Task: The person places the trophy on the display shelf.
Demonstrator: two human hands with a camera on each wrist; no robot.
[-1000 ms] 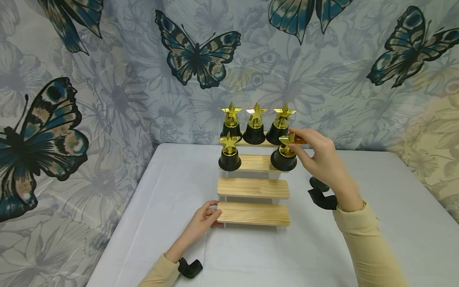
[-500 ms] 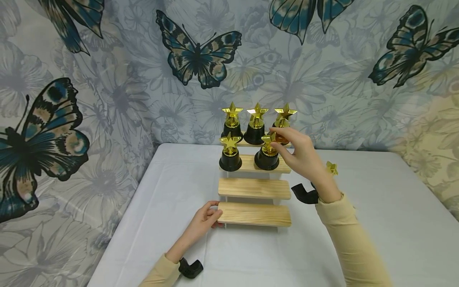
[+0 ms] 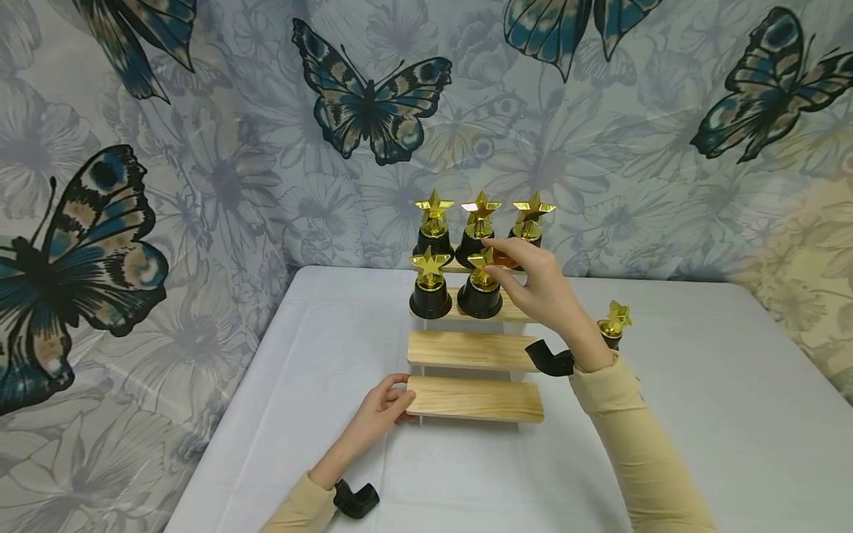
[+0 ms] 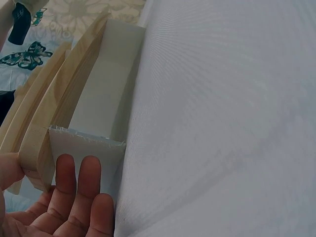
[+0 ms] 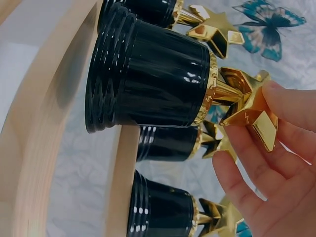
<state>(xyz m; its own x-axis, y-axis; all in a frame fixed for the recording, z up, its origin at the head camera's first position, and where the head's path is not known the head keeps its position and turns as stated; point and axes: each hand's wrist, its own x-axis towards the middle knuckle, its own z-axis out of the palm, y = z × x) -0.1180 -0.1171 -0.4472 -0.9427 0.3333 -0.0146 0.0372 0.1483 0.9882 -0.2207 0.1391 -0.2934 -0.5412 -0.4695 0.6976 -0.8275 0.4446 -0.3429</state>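
In the head view, my right hand point(image 3: 533, 285) pinches the gold star of a small black-based star trophy point(image 3: 480, 296) over the second step from the back. The right wrist view shows thumb and fingers on the star of this trophy point(image 5: 153, 74), its base beside the wooden board. Another star trophy point(image 3: 430, 296) stands left of it on the same step. My left hand point(image 3: 381, 407) grips the left end of the front board of a tiered wooden stand point(image 3: 474, 398). In the left wrist view, the thumb lies on the board point(image 4: 37, 143) and fingers reach underneath by the white support.
Several star trophies stand along the back step, such as the left one point(image 3: 434, 222). One more trophy point(image 3: 614, 323) stands on the white-clothed table point(image 3: 693, 414) to the right, partly behind the right wrist. A butterfly-patterned cloth point(image 3: 266, 148) hangs behind the table.
My right hand has moved left along the second step with the trophy, closer to the trophy at its left end. The trophy on the table has come into view. My left hand stays put.
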